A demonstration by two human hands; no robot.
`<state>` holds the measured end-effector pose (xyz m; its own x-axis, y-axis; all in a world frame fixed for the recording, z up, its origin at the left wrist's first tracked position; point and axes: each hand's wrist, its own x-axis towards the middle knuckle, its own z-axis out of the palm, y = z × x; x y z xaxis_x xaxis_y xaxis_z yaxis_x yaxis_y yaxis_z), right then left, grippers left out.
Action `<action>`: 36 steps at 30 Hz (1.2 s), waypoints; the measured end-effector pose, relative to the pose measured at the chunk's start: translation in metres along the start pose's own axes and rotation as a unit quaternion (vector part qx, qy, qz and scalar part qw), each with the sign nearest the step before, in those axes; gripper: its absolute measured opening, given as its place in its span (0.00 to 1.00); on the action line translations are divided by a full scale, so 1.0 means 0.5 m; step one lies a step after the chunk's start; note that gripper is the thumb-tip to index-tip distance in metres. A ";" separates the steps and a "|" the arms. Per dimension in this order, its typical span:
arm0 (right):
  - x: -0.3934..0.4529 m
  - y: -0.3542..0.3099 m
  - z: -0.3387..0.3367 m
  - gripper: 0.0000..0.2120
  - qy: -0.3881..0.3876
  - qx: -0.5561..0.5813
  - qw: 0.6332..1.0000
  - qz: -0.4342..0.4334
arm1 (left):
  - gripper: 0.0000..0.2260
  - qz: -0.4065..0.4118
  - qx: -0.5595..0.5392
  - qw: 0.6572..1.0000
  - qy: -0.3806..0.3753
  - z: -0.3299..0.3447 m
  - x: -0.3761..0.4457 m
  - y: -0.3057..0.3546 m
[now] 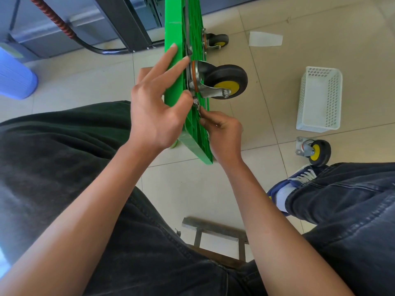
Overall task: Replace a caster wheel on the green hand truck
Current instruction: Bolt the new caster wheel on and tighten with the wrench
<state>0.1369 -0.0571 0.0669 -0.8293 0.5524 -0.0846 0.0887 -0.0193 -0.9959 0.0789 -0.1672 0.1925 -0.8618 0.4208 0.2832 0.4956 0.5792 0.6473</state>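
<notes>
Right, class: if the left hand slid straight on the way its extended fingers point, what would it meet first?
Probably nothing new: the left hand already lies on the green platform, fingers pointing along it. Depth is unclear.
</notes>
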 end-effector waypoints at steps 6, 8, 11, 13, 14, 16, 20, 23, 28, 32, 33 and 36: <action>-0.006 -0.001 0.007 0.13 0.008 -0.013 1.000 -0.018 | 0.24 -0.001 0.000 1.000 0.005 0.000 0.000 0.000; -0.007 -0.002 0.007 0.12 0.007 -0.028 0.999 -0.025 | 0.24 -0.001 -0.001 1.000 0.006 0.001 0.000 0.000; -0.007 -0.011 0.008 0.11 0.006 -0.050 0.999 -0.017 | 0.25 -0.004 -0.002 1.000 0.006 0.001 0.001 0.000; -0.009 -0.022 0.008 0.10 0.005 -0.069 0.998 -0.012 | 0.25 -0.004 -0.004 1.000 0.008 0.001 0.001 0.000; -0.009 -0.028 0.008 0.09 0.007 -0.083 0.996 -0.011 | 0.24 -0.004 -0.006 1.000 0.009 0.001 0.001 0.000; -0.010 -0.044 0.006 0.09 0.001 -0.111 0.994 -0.006 | 0.24 -0.005 -0.009 1.000 0.010 0.001 0.000 0.001; -0.007 -0.089 -0.004 0.08 -0.036 -0.193 0.980 0.001 | 0.24 -0.006 -0.008 1.000 0.009 0.001 0.001 0.001; -0.001 -0.122 -0.010 0.12 -0.064 -0.225 0.972 0.023 | 0.25 -0.008 -0.006 1.000 0.008 0.000 0.001 0.001; 0.013 -0.151 -0.029 0.13 -0.103 -0.178 0.977 0.057 | 0.25 -0.008 -0.002 1.000 0.006 0.000 0.000 0.001; 0.020 -0.153 -0.050 0.10 -0.116 -0.182 0.973 0.081 | 0.25 -0.006 0.002 1.000 0.002 0.000 0.002 0.001; 0.022 -0.148 -0.053 0.09 -0.117 -0.180 0.973 0.090 | 0.24 -0.005 0.003 1.000 0.001 0.000 0.002 0.000; 0.029 -0.125 -0.067 0.07 -0.104 -0.156 0.977 0.103 | 0.24 -0.003 0.003 1.000 0.001 -0.001 0.002 -0.001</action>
<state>0.1379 -0.0202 0.1290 -0.8675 0.3811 -0.3197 0.4024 0.1598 -0.9014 0.0776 -0.1673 0.1926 -0.8654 0.4155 0.2802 0.4903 0.5862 0.6449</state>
